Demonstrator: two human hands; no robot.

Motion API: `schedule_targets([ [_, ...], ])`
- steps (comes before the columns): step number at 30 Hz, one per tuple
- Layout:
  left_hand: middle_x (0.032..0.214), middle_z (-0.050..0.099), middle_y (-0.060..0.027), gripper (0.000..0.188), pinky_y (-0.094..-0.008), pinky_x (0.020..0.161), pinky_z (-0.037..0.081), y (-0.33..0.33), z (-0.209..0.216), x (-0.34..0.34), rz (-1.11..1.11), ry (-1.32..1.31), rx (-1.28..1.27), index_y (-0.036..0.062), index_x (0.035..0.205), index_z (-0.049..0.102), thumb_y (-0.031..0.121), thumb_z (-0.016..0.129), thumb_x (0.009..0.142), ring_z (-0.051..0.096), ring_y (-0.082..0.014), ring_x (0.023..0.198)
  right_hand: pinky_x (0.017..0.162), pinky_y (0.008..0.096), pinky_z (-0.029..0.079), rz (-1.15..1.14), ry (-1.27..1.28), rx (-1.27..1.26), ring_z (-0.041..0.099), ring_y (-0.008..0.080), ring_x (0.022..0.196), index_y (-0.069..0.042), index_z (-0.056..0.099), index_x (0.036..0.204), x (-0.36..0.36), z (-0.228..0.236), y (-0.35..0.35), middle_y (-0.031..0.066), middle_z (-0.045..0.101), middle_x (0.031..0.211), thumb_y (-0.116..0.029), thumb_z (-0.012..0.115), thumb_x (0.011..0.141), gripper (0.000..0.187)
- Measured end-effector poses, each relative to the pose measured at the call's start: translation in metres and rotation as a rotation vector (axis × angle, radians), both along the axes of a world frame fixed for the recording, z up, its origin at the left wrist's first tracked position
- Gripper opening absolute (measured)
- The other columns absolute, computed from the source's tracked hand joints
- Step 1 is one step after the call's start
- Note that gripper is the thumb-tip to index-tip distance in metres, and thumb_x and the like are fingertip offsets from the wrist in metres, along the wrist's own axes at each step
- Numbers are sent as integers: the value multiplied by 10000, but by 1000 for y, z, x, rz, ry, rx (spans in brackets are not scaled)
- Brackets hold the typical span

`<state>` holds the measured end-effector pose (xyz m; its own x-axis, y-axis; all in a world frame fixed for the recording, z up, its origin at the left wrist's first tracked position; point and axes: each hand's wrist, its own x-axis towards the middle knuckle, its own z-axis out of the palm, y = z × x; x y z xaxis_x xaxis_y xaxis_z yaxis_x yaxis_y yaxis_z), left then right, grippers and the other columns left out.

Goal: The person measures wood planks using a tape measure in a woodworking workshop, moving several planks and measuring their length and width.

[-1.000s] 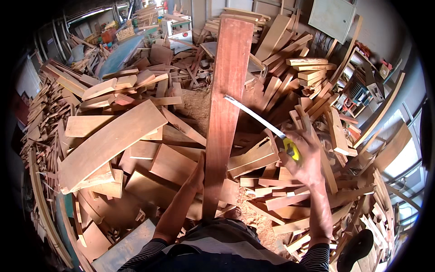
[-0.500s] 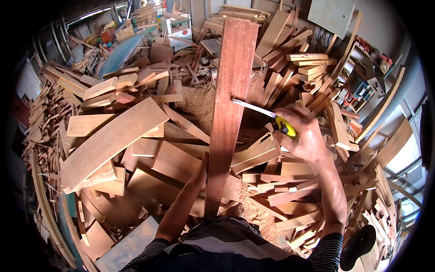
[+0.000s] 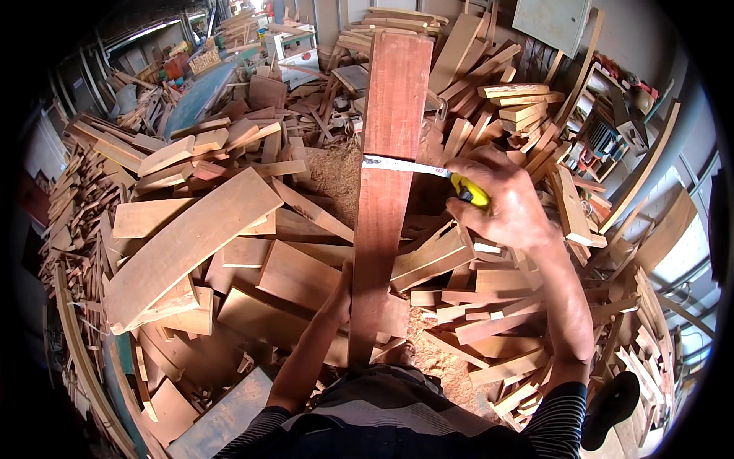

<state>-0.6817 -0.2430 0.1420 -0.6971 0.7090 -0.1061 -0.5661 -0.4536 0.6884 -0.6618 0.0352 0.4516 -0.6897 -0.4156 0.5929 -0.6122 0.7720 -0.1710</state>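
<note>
A long reddish-brown wooden board [image 3: 390,115] rises from my waist away from me. My left hand [image 3: 339,298] grips its left edge near the lower end, the fingers hidden beneath the board. To the right of the board, my right hand [image 3: 505,195] is closed around a yellow and black tape measure [image 3: 469,190]. Its white blade [image 3: 405,165] is pulled out a short way and lies across the board's upper face, with the tip at the left edge.
Offcuts and planks lie heaped all around, among them a wide pale plank [image 3: 195,245] on the left and a stack of short blocks [image 3: 524,103] at the far right. Sawdust [image 3: 440,359] covers the floor between. A grey cabinet [image 3: 552,27] hangs on the back wall.
My right hand has shifted slightly left and up with the tape measure. The blade's tip has moved from mid-face to the board's left edge, so the blade now spans the width.
</note>
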Motion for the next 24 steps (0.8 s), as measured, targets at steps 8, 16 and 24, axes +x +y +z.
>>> schedule_targets([
  [8, 968, 652, -127, 1000, -431, 778, 527, -2, 4, 7, -34, -5, 4, 66, 1232, 590, 908, 227, 833, 627, -283, 833, 803, 425, 561, -2, 18, 27, 660, 335, 908, -45, 696, 1123, 6, 9, 1, 156, 658, 977, -204, 776, 735, 426],
  [16, 940, 665, -123, 993, -442, 778, 526, 10, 29, 5, 11, -56, -38, 64, 1221, 591, 909, 242, 832, 637, -299, 825, 752, 441, 579, -4, 44, -4, 673, 327, 846, -16, 689, 1092, 5, 4, 7, 155, 661, 963, -203, 756, 756, 391],
  [24, 927, 682, -117, 906, -375, 740, 560, -20, 41, -19, 305, -28, -212, 67, 1162, 608, 820, 160, 932, 667, -240, 839, 732, 339, 489, 84, -264, -623, 605, 201, 865, 19, 609, 1232, 79, -88, -5, 112, 632, 1002, -191, 724, 752, 536],
])
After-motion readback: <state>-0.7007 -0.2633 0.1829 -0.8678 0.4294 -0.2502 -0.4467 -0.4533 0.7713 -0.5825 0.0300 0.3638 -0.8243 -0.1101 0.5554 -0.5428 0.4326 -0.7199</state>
